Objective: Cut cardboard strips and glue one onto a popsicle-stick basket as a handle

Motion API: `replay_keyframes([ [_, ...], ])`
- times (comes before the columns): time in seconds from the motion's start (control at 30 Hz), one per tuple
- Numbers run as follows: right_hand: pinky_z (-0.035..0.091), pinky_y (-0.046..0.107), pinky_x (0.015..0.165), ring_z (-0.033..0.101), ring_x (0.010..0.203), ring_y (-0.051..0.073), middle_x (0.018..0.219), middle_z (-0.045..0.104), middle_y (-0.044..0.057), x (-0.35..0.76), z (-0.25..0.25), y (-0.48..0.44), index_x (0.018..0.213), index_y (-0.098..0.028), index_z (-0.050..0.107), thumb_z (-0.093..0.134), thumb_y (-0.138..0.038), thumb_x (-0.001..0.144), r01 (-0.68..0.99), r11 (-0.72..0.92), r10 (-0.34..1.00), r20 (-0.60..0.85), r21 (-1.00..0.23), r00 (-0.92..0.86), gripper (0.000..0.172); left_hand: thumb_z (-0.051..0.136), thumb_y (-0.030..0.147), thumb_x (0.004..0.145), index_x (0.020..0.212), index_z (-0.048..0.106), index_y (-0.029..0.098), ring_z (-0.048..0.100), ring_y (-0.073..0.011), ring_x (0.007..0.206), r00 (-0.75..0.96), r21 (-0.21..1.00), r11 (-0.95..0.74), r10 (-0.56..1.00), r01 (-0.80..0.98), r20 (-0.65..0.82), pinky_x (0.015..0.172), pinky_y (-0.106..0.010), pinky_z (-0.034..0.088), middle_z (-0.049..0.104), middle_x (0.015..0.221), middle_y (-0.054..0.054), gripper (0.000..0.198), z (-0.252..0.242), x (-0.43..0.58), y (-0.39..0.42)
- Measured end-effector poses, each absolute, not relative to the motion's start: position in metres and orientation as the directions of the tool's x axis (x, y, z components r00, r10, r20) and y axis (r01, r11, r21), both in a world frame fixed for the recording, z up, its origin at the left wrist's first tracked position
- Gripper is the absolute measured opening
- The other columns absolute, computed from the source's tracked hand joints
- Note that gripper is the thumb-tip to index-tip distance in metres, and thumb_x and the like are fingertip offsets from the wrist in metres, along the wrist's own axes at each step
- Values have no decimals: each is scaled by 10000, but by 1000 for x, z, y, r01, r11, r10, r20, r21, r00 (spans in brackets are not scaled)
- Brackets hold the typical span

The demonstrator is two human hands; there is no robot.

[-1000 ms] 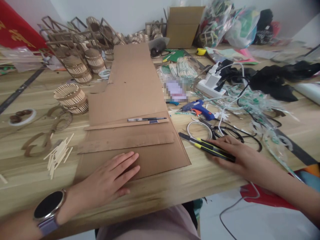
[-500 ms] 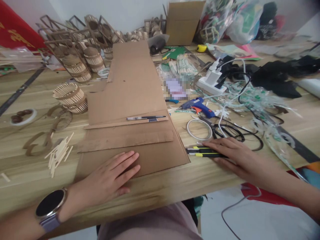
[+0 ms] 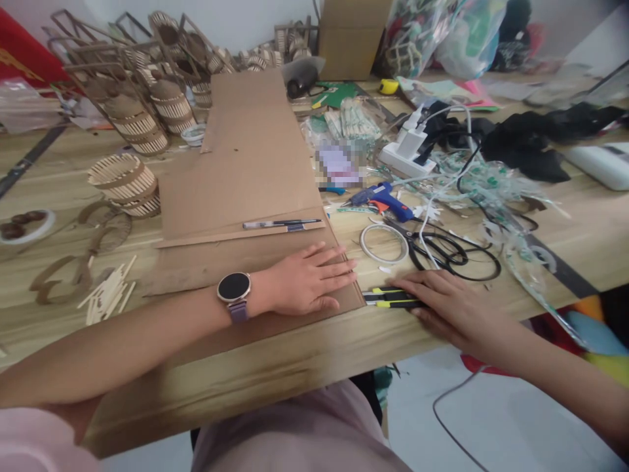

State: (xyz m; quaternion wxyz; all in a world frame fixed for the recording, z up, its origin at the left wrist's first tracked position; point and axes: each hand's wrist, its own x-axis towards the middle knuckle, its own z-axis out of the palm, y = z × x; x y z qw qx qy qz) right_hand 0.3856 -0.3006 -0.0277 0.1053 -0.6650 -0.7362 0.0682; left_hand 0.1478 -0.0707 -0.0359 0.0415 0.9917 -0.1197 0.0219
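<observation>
Cutter (image 3: 394, 304) at frame's lower right points leftward to cardboard (image 3: 246, 177) edge, held by right hand (image 3: 457, 308); left hand (image 3: 307, 282) lies flat, fingers spread.

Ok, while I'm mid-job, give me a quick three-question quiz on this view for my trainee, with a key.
1. Which tool is the right hand on?
A) scissors
B) cutter
C) pen

2. True or false: the left hand is clenched in a fist.

3. On which side of the cardboard does the glue gun lie, as seen by the wearer?

Key:
1. B, the cutter.
2. False; its fingers are spread out over the cardboard.
3. The right side.
</observation>
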Motion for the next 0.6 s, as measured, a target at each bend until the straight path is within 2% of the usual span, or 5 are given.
replay_keyframes([
  [0.23,547,430,894,640,1001,267,1145,651,136,381,-30,-307,1402,-216,556,426,-267,977,964,142,988,91,-227,-124,448,221,495,1063,1532,368,158,234,-296,1520,964,108,-958,-262,-265,45,1232,-488,146,353,1607,-74,596,-42,147,-68],
  [0.4,579,382,841,654,984,247,1092,651,112,381,-34,-312,1470,-250,504,415,-304,986,945,203,979,66,-255,-193,495,248,488,1063,1532,373,189,207,-268,1531,968,117,-961,-250,-252,35,1247,-466,109,351,1609,-58,569,-43,148,-68],
  [0.6,607,383,814,665,971,255,1063,660,113,377,-41,-318,1473,-247,509,389,-383,1015,960,168,986,63,-225,-157,493,253,469,1066,1529,382,205,201,-251,1534,970,119,-963,-240,-242,32,1252,-453,99,334,1616,-45,549,-43,148,-68],
])
